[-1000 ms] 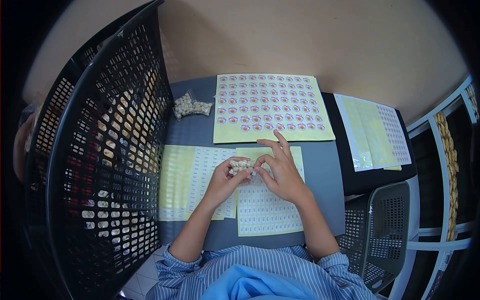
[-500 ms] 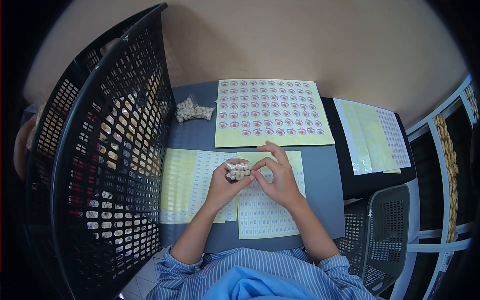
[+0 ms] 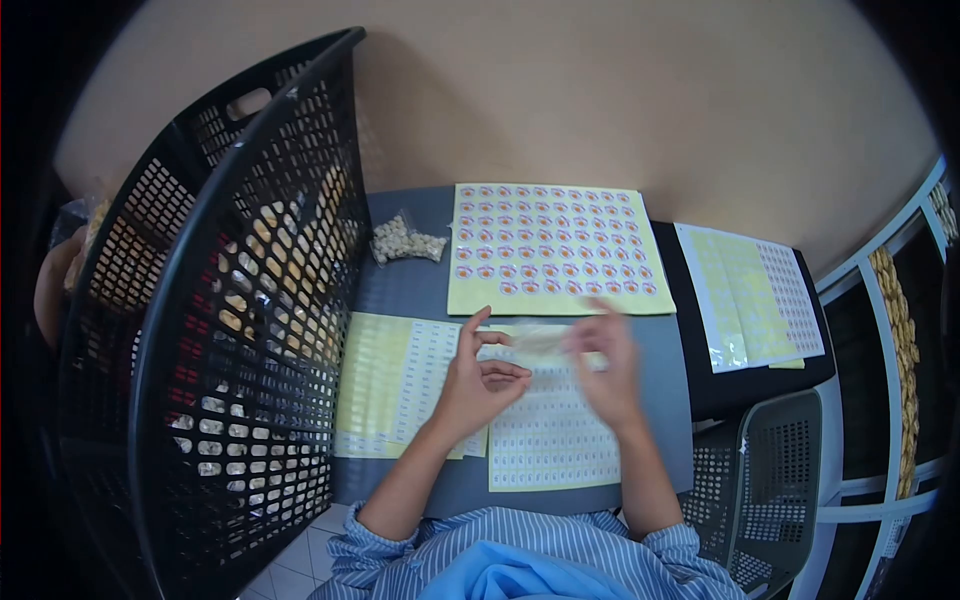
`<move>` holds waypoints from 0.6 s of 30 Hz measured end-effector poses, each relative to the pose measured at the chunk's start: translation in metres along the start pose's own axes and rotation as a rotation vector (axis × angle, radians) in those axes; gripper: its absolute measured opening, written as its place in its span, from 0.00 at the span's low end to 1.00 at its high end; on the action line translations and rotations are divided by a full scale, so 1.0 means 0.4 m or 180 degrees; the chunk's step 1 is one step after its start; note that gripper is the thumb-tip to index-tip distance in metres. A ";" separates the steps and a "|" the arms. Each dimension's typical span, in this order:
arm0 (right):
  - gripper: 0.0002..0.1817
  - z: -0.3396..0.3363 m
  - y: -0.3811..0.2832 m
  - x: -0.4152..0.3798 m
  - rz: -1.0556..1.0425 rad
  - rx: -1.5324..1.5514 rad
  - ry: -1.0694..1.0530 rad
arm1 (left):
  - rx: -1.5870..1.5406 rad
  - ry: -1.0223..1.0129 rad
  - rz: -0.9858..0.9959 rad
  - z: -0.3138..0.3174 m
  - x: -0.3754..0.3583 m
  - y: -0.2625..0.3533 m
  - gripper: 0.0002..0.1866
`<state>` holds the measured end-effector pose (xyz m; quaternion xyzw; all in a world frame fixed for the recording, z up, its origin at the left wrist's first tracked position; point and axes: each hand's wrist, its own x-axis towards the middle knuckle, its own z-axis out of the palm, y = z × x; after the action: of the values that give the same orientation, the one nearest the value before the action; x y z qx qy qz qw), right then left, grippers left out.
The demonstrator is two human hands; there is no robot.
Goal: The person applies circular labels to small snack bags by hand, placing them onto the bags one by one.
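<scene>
Over the label sheets, my left hand [image 3: 482,385] has its fingers apart and curved, with nothing in its grasp. My right hand [image 3: 608,365], smeared by motion, pinches the end of a small clear plastic bag [image 3: 540,340] of pale round pieces. That bag is a whitish blur between the two hands. Below lies a yellow-backed sheet of small labels [image 3: 550,440], and another label sheet [image 3: 380,390] sits to its left. A second bag of pale round pieces [image 3: 405,243] rests near the basket.
A tall dark plastic basket [image 3: 250,290] with filled bags inside stands at the left. A stack of round orange-and-pink sticker sheets [image 3: 560,302] lies at the table's back. Further sticker sheets [image 3: 735,300] are on a black surface at right, above another dark basket [image 3: 780,470].
My left hand has let go of the bag and opened. My right hand has moved right and slightly outward with the bag. The whole view has shifted slightly.
</scene>
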<state>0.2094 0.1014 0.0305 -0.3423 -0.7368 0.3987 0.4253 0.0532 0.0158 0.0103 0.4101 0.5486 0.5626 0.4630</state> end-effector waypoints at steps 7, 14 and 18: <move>0.26 -0.562 0.167 -0.136 0.0443 -0.1660 0.2930 | 0.0498 0.0406 0.0630 -0.056 0.019 -0.024 0.44; 0.22 -0.869 0.582 -0.652 0.3153 -0.3831 0.2665 | 0.0255 0.0442 0.0627 -0.055 0.019 -0.030 0.39; 0.22 -0.876 0.668 -0.708 0.4154 -0.3753 0.2484 | -0.0168 0.0425 0.0484 -0.056 0.024 -0.033 0.36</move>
<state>0.6833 0.0860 -0.1924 -0.9522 -0.2898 -0.0196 0.0945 0.0302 0.0196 -0.0049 0.3997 0.5305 0.6365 0.3921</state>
